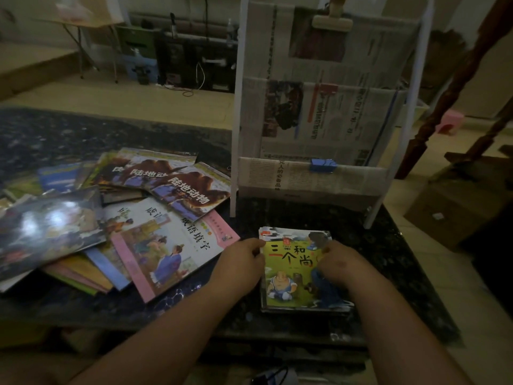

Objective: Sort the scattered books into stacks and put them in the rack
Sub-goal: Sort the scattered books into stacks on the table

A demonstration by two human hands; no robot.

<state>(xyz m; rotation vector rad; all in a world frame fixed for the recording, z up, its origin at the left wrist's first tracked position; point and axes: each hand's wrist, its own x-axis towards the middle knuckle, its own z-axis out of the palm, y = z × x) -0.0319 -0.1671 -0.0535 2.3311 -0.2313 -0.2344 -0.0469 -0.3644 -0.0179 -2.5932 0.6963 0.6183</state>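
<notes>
Dim light all round. Dark speckled counter (pixel 55 134) across the foreground, pale tiled floor (pixel 125 98) beyond it, folding table (pixel 83 20) upper left, cardboard box (pixel 455 212) right, carved wooden post (pixel 415 154) slanting above it.

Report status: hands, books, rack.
Left hand, right hand gripping the small stack by its edges. Stack flat on the countertop, in front of the rack, not racked. Scattered books piled to its left; nothing between stack and rack.

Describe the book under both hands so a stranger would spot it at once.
Find the white newspaper-lined rack on the dark stone table. In front of it, the left hand and right hand grip a small neat stack. Its top green book shows a cartoon monk, unlike the sprawled pile to the left.
</notes>
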